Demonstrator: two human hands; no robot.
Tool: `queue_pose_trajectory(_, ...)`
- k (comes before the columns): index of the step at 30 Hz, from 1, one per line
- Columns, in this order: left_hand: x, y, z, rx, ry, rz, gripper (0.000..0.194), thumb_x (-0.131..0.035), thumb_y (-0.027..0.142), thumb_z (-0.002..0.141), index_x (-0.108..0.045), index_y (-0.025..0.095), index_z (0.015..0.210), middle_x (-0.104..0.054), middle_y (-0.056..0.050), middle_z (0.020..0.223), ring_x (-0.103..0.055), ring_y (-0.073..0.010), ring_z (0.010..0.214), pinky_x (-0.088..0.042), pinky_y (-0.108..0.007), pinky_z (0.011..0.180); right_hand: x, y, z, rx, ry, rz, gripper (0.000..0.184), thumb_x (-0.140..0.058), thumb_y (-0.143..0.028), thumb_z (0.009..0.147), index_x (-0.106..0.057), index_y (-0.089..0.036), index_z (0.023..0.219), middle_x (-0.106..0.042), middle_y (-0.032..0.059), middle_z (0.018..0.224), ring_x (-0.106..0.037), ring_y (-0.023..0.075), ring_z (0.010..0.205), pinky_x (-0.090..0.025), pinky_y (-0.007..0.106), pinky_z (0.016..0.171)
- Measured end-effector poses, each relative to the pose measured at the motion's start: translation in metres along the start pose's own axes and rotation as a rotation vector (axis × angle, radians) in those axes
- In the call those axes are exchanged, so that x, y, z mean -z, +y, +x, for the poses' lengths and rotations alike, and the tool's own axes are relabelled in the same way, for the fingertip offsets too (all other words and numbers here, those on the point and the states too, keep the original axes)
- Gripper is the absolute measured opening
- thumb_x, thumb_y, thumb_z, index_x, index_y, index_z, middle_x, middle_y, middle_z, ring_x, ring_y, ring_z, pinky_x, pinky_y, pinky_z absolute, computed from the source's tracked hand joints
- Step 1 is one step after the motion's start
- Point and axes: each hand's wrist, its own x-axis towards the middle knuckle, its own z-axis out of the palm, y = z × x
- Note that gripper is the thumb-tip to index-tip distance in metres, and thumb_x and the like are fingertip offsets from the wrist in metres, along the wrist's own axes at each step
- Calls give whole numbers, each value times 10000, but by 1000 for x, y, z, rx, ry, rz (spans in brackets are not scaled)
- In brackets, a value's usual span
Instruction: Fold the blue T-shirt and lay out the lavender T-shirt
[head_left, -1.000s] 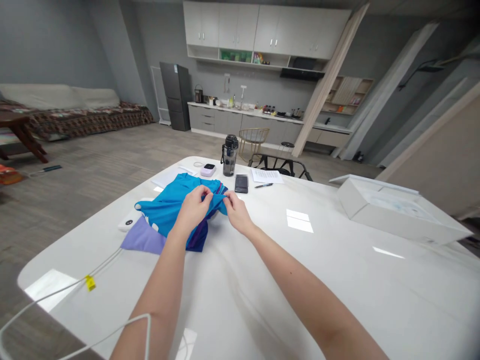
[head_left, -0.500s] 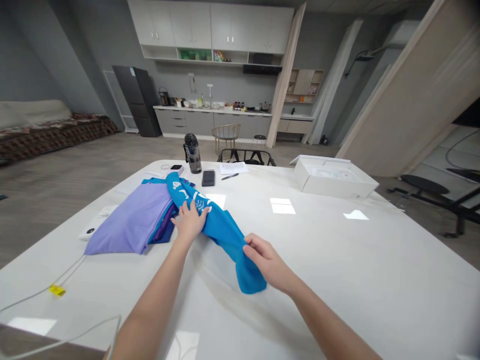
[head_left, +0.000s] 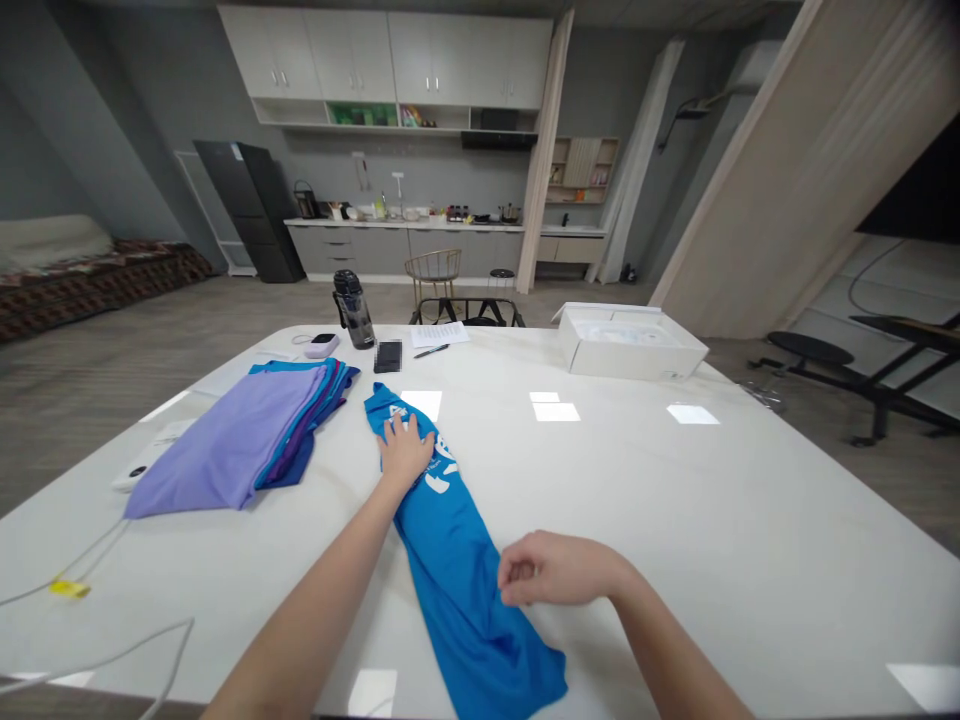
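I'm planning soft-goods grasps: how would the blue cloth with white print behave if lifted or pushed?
The blue cloth would probably droop, since soft wrinkles run through it. Thin-looking fabric suggests little weight. Pushed, it may slide on the glossy tabletop, though the left hand resting on it might hold it there.

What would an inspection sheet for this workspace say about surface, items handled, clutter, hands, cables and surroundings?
Surface: white table, glossy, bright reflections.
Items handled: blue garment with white print; garment stack to its left, lilac on top.
Clutter: bottle, phone-like device, pen, printed sheet, white box.
Hands: left hand spread on the blue garment; right hand curled at its edge, contact unclear.
Cables: pale cable at table's left; yellow tag nearby.
Surroundings: kitchen counter, refrigerator, chair beyond.
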Motion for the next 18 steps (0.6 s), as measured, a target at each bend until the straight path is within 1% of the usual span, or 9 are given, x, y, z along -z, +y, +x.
queue_pose_trajectory(2,-12,22,7,-77,4,-45,637,-473,453,945,-468,126,1492,-290,-233,1619,-214,-438,1501,-184,-632,1180,11,9,29,-44,215,-100,289,-716,-430,833,-668,-227,1033,-684,12,900,-602,154,762,-425,246,662)
queue_pose_trajectory(4,-24,47,15,-150,-3,-110,579,-487,376,946,-493,132,1471,-303,-227,1616,-209,-413,1512,-139,-611,1203,24,18,62,-93,384,-178,342,-772,-423,789,-647,-212,1027,-668,14,862,-585,165,735,-402,256,637)
queue_pose_trajectory(7,-39,86,28,-268,-59,-279,539,-529,302,935,-524,127,1444,-301,-220,1619,-200,-381,1526,-78,-572,1232,45,30,102,-81,488,-256,371,-828,-391,742,-650,-195,1002,-652,11,850,-587,169,760,-385,252,658)
queue_pose_trajectory(8,-43,97,31,-295,-84,-362,549,-558,307,925,-527,127,1442,-295,-215,1623,-199,-372,1529,-77,-549,1241,51,33,110,-89,522,-282,383,-834,-397,737,-651,-194,1005,-653,14,861,-593,173,776,-378,251,667)
queue_pose_trajectory(10,-47,114,38,-299,-102,-565,586,-601,348,910,-520,137,1451,-277,-194,1634,-220,-341,1530,-125,-477,1254,58,38,118,-129,605,-336,385,-821,-425,751,-651,-199,1012,-664,25,884,-602,182,803,-359,251,673)
queue_pose_trajectory(12,-45,120,43,-249,-52,-746,596,-603,371,912,-510,147,1456,-297,-175,1625,-272,-296,1516,-209,-399,1243,61,43,119,-158,670,-375,334,-774,-435,796,-653,-213,1015,-674,27,888,-607,187,811,-334,252,665)
queue_pose_trajectory(13,-42,119,46,-217,-16,-806,575,-594,355,915,-515,152,1447,-338,-169,1602,-316,-277,1496,-256,-373,1226,61,45,119,-158,689,-386,287,-742,-423,824,-657,-222,1011,-677,24,883,-609,185,811,-322,252,661)
queue_pose_trajectory(15,-36,108,51,-150,30,-860,529,-584,287,900,-536,160,1411,-450,-160,1521,-445,-258,1408,-358,-362,1168,60,48,118,-141,708,-399,189,-677,-376,868,-667,-232,991,-678,16,866,-610,180,807,-303,252,652)
queue_pose_trajectory(18,-25,83,61,-40,-1,-846,503,-573,190,857,-559,142,1357,-577,-160,1382,-627,-241,1161,-483,-367,1034,56,52,118,-140,749,-396,109,-622,-296,867,-670,-228,938,-667,9,824,-603,174,778,-282,256,632)
